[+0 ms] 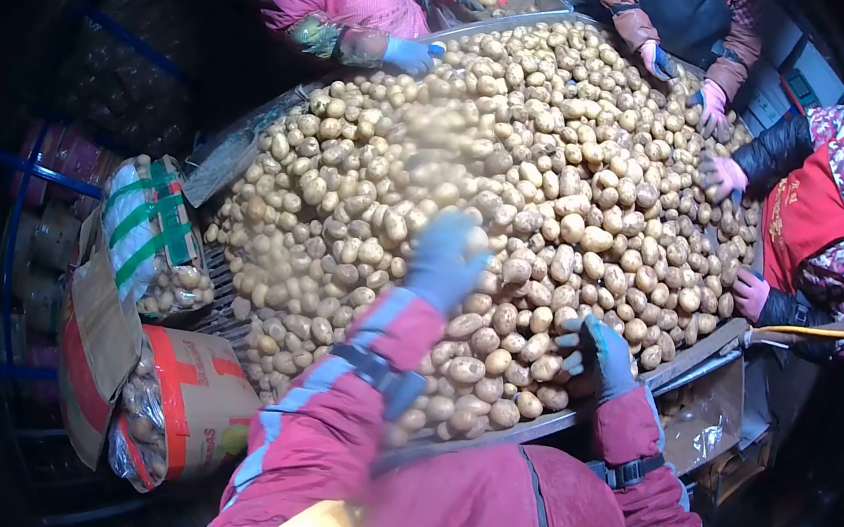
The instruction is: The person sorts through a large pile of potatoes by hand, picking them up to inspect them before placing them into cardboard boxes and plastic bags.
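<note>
Potatoes [570, 181] lie in a deep heap on a large sorting table with a metal rim [528, 431]. My left hand [445, 261], in a blue-grey glove, is over the middle of the heap and smeared by motion, so its grip cannot be made out. Closer to me, my right hand [603, 355] wears a similar glove and hovers at the heap's near right edge. Its fingers are apart and slightly bent, close to several potatoes, and no potato shows clearly in its grasp. Potatoes left of my left hand look blurred.
Co-workers' gloved hands reach in: one blue glove [412, 56] at the far left, a pink glove [713, 110] far right, another pink glove [722, 179] at the right. At left stand a cardboard box [205, 395] and a green-taped bag [149, 225] of potatoes.
</note>
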